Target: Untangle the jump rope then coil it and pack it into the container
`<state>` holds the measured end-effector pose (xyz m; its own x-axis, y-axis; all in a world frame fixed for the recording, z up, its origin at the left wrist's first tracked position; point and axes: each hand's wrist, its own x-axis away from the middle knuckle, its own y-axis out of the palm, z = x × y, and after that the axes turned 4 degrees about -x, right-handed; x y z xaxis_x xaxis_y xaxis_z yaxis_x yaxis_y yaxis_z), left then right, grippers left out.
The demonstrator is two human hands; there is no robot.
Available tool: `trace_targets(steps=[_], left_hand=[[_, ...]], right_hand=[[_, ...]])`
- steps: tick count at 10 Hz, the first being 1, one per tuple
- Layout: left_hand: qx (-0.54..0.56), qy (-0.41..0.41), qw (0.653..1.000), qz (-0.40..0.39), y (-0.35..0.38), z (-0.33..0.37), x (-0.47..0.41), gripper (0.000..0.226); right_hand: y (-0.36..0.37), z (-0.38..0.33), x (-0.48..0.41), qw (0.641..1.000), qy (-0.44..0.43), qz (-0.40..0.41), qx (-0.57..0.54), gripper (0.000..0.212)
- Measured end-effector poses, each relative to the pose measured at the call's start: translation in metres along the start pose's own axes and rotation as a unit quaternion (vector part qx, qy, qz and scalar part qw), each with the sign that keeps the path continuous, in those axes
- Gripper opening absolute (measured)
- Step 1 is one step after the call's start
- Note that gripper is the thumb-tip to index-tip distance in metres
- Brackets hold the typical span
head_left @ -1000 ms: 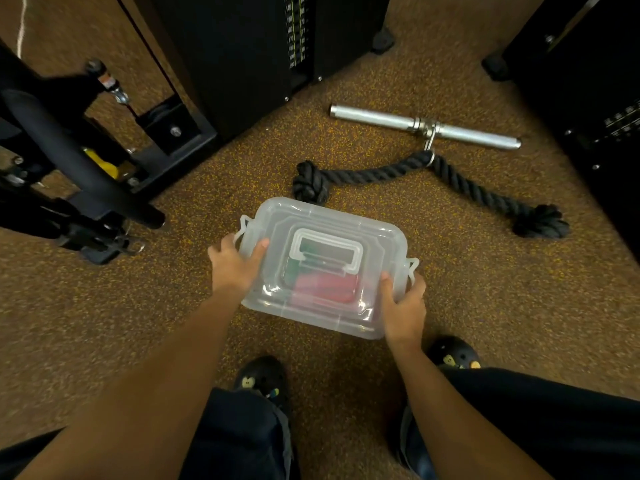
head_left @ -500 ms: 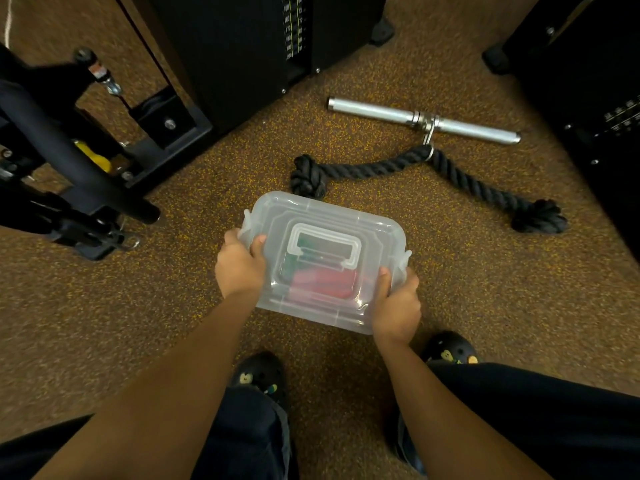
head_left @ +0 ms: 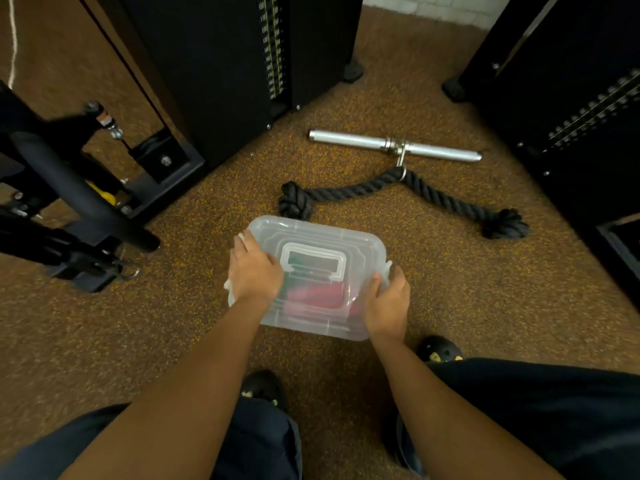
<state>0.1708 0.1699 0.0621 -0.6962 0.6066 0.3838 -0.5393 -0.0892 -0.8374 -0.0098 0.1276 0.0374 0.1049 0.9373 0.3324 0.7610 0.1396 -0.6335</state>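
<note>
A clear plastic container (head_left: 311, 237) stands on the floor in front of my feet with its lid on. Blurred red and green shapes show through the lid; I cannot make out the jump rope itself. My left hand (head_left: 254, 271) lies palm down on the left part of the lid, beside the white lid handle (head_left: 313, 259). My right hand (head_left: 388, 303) grips the container's right end, thumb on the lid and fingers curled round the side by the latch.
A thick black rope attachment (head_left: 398, 192) clipped to a chrome bar (head_left: 394, 146) lies on the brown speckled floor just beyond the container. Black weight machines stand behind at left (head_left: 214, 64) and right (head_left: 571, 98). A black padded machine arm (head_left: 79, 199) juts in from the left.
My left hand has moved from the container's left side up onto the lid. The right hand stays at the right end. The view has shifted slightly.
</note>
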Motion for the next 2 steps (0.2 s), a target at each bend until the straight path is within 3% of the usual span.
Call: trace_targets(steps=[1, 2], left_hand=[[-0.001, 0.09, 0.995, -0.04, -0.018, 0.034, 0.012, 0.056], [-0.02, 0.215, 0.976, -0.026, -0.036, 0.061, 0.025, 0.05]], right_hand=[[-0.02, -0.027, 0.007, 0.999, -0.03, 0.025, -0.021, 0.052], [-0.042, -0.056, 0.011, 0.995, -0.07, 0.052, -0.044, 0.05]])
